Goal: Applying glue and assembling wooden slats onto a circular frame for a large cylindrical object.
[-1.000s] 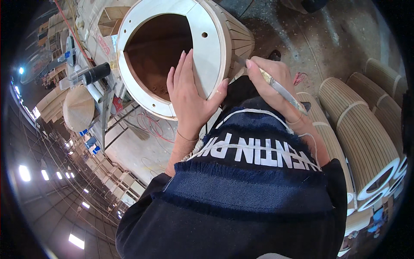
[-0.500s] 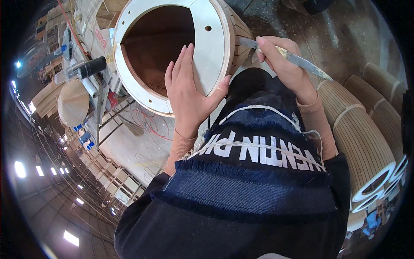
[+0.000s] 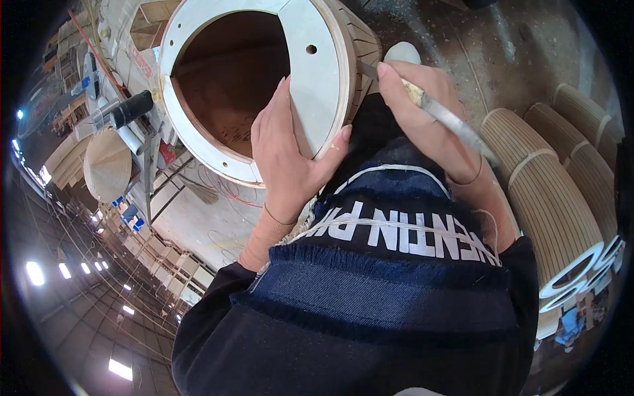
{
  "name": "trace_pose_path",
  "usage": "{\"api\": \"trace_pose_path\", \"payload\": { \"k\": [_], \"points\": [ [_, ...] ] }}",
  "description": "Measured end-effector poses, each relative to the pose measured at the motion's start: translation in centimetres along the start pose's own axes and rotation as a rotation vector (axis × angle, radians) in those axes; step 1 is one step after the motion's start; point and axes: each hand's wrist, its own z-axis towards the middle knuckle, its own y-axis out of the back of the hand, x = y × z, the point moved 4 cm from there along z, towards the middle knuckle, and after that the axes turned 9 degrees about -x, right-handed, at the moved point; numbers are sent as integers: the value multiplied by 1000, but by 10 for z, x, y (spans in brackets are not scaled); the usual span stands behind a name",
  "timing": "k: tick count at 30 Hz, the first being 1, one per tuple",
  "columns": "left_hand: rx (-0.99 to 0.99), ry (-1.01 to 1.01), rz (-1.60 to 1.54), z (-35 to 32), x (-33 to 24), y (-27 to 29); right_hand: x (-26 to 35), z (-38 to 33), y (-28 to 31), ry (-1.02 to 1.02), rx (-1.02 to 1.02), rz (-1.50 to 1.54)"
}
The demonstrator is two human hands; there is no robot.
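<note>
A round wooden cabinet body [image 3: 319, 92] leans in front of me, with a white top ring, a large dark opening and grooved slats down its side. My left hand [image 3: 284, 155] lies stretched over the ring, fingers along the opening's edge and thumb at the outer rim. Closed in my right hand [image 3: 422, 109] is a long flat metal blade [image 3: 452, 124] with a pale wrapped middle. Its short end meets the slatted side just below the rim; the long end points back toward my forearm. My fingers partly hide the wrapped part.
Several slatted wooden cylinders [image 3: 555, 185] with white end rings lie on the floor at my right. On the left are a conical straw hat [image 3: 107, 165], a black cylinder [image 3: 132, 109] and a cluttered metal-legged stand. Red hoses trail over the floor.
The round body has shifted slightly left in view. My right hand has moved a little left and down with the blade. The left hand's fingers have drawn closer together on the ring.
</note>
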Motion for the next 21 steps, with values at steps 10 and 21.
{"api": "trace_pose_path", "payload": {
  "k": [10,21],
  "points": [
    [5,-19,4,1,-3,1,-60,-2,-17,-233,153,550],
    [-39,50,-58,0,2,-1,-53,9,8,84,164,261]
  ]
}}
